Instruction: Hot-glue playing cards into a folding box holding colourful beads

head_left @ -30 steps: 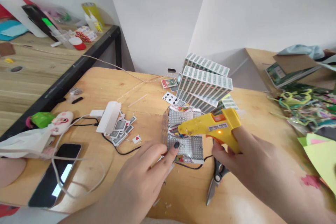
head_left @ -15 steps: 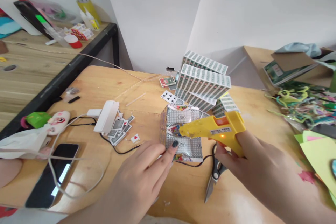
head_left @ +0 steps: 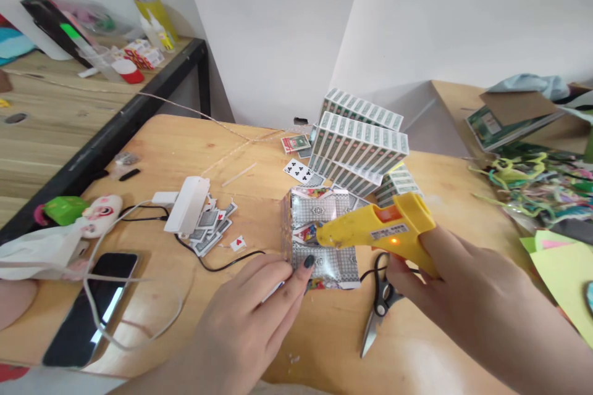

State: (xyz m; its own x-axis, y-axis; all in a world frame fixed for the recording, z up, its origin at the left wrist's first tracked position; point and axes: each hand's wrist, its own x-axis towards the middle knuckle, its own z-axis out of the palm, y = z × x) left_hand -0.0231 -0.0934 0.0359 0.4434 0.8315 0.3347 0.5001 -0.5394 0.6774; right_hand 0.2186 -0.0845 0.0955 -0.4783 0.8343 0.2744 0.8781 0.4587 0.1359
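Note:
My right hand (head_left: 445, 278) grips a yellow glue gun (head_left: 375, 229) with an orange trigger and a lit lamp. Its nozzle points left onto a small box made of playing cards (head_left: 324, 241) at the table's middle. My left hand (head_left: 250, 315) lies over the box's near left corner, fingers bent, a dark-nailed fingertip pressing on the card surface. A black cord runs from under the box to the left.
Stacked card packs (head_left: 359, 142) rise behind the box. Scissors (head_left: 377, 311) lie just right of it. Loose cards (head_left: 210, 225), a white charger (head_left: 188, 203), a phone (head_left: 88, 308) with white cable sit left. Coloured paper (head_left: 563, 271) and craft scraps lie right; a second table (head_left: 69, 117) stands far left.
The glue gun's nozzle has dropped slightly and shifted right along the box top. My left hand has stayed pressed at the box's near corner.

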